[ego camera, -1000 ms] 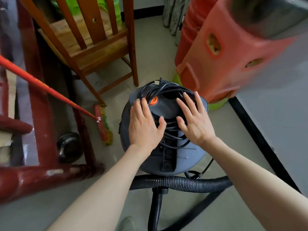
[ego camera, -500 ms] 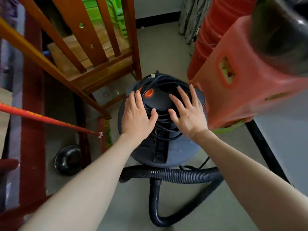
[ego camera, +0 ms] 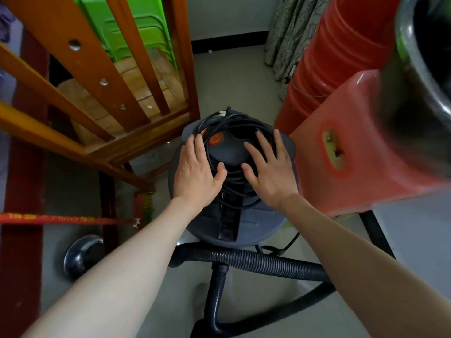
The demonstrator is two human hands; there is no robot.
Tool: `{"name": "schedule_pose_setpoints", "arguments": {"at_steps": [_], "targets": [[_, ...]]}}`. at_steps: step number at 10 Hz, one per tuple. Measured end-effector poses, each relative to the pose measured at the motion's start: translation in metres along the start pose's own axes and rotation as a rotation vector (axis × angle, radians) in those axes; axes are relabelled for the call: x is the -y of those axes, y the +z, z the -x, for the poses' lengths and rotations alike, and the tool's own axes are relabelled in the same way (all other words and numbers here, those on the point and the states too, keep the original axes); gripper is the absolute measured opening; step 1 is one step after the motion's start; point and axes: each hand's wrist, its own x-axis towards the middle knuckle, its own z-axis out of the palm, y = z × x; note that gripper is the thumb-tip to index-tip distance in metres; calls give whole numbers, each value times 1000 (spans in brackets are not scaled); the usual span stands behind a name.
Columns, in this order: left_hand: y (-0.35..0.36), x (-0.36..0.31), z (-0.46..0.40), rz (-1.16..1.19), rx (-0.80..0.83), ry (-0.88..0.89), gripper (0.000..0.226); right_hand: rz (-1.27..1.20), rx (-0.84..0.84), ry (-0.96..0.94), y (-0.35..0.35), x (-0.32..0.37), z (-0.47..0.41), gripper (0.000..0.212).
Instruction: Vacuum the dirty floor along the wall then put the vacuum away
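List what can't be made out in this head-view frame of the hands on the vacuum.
- Vacuum top: partly covered by the left hand, right hand and coiled cord.
- Hose: its far end runs off the bottom edge.
- Metal pot, top right: blurred, cut off by the frame edge.
- Broom: its head hides behind the chair leg.

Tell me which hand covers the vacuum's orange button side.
The left hand: its fingertips lie beside the orange button on the vacuum. The right hand rests on the coiled cord, away from it.
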Motion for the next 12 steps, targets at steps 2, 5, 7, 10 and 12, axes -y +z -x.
{"name": "schedule_pose_setpoints", "arguments": {"at_steps": [2, 5, 7, 10, 12], "targets": [[1, -12, -8, 1, 5, -37, 82, 4, 49, -41, -8, -17, -17, 75], [-2, -15, -8, -50, 66, -48, 86, 32, 84, -99, -10, -21, -21, 73], [-16, -24, -11, -117, 149, -82, 88, 109, 342, -59, -33, -17, -23, 62], [-20, -17, -31, -142, 169, 99, 87, 79, 402, -67, -38, -17, -25, 58], [-22, -18, -34, -186, 249, 71, 83, -448, 193, 184, -82, 4, -25, 57]]}}
